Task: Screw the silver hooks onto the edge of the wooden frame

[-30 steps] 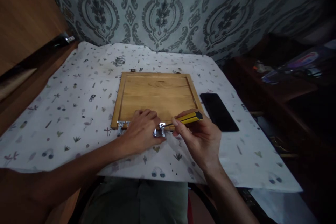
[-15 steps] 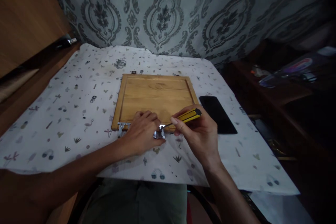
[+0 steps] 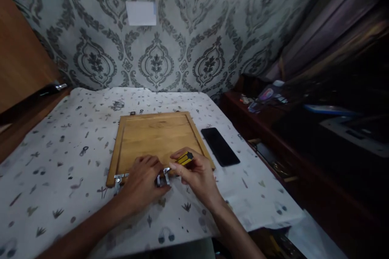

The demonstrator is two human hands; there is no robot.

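Note:
A framed wooden panel [image 3: 154, 139] lies flat on the cloth-covered table. My left hand [image 3: 142, 180] rests over its near edge, fingers on the wood and thumb closed against a metal hinge [image 3: 165, 178]. In my right hand [image 3: 197, 174] is a screwdriver with a yellow and black handle [image 3: 184, 158]. It is tilted, with its tip end close to the hinge; whether the tip sits in a screw is too small to tell. Another metal hinge [image 3: 118, 180] shows at the panel's near left corner, partly behind my left hand.
A black phone [image 3: 220, 146] lies right of the panel on the patterned tablecloth [image 3: 75, 149]. A wooden cabinet side [image 3: 27, 64] stands at the left. To the right, a plastic bottle [image 3: 267, 95] sits on a dark red surface. The patterned wall borders the table's back.
My view has tilted up and turned right, so the table scene sits lower and further left. My left hand stays on the hinge; the screwdriver handle now points more toward me.

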